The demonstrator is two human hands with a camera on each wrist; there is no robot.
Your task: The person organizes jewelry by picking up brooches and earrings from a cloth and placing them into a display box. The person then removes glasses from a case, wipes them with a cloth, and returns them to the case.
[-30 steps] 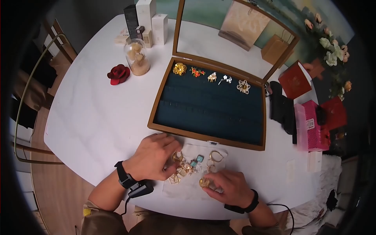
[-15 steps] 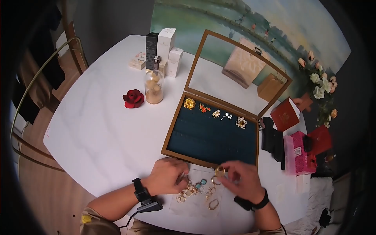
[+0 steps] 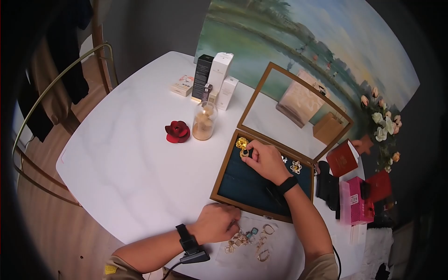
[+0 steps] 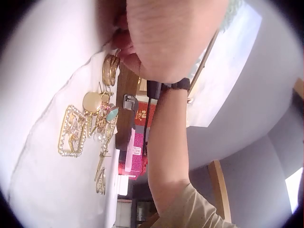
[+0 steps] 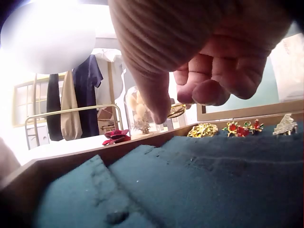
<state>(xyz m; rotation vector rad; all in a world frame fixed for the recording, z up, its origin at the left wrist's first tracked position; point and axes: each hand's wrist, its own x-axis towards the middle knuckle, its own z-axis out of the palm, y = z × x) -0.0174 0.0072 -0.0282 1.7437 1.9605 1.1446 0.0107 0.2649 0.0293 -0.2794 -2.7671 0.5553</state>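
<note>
One gold hoop (image 3: 244, 153) is pinched in my right hand (image 3: 268, 164), fingertips nearly closed, seemingly at its edge for control, over the box (image 3: 252, 206) beside a brooch (image 3: 241, 142). My left hand (image 3: 215, 224) curls near jewelry (image 3: 241, 239); its hold I can't tell.

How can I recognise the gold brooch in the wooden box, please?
On the white table, find the wooden box with the raised lid. The brooch lies in its far left corner. It is all gold; the next brooch has red parts.
</note>
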